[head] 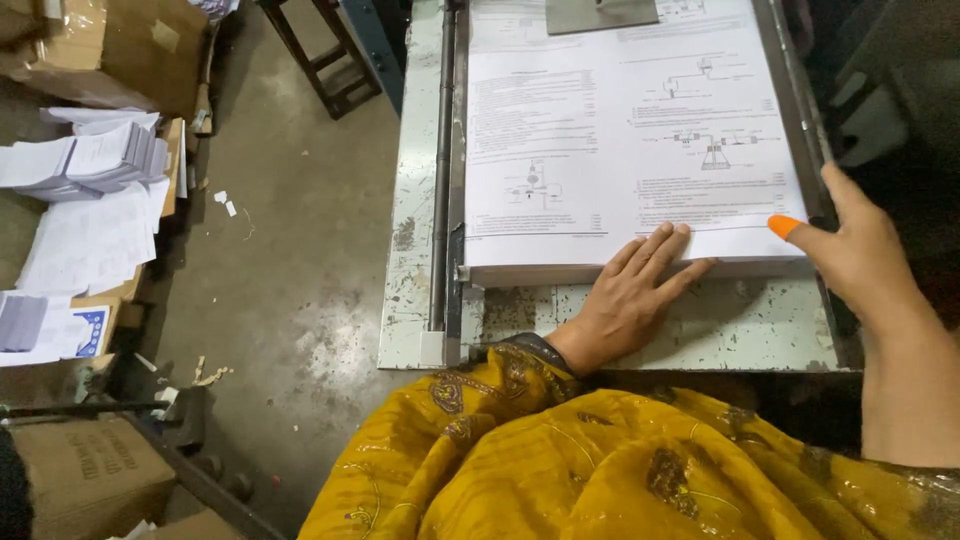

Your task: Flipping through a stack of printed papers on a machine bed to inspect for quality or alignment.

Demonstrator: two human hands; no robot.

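A thick stack of white printed sheets with diagrams lies on a worn pale-green metal machine bed. My left hand rests flat with its fingers spread on the stack's near edge. My right hand touches the stack's near right corner, the thumb wearing an orange rubber tip. A metal side guide rail runs along the stack's left edge. A grey metal plate sits on top of the stack at the far end. Neither hand grips anything.
Yellow patterned cloth covers my lap below the bed. On the left are stacks of white paper on cardboard boxes, a concrete floor with paper scraps, and a dark stool frame.
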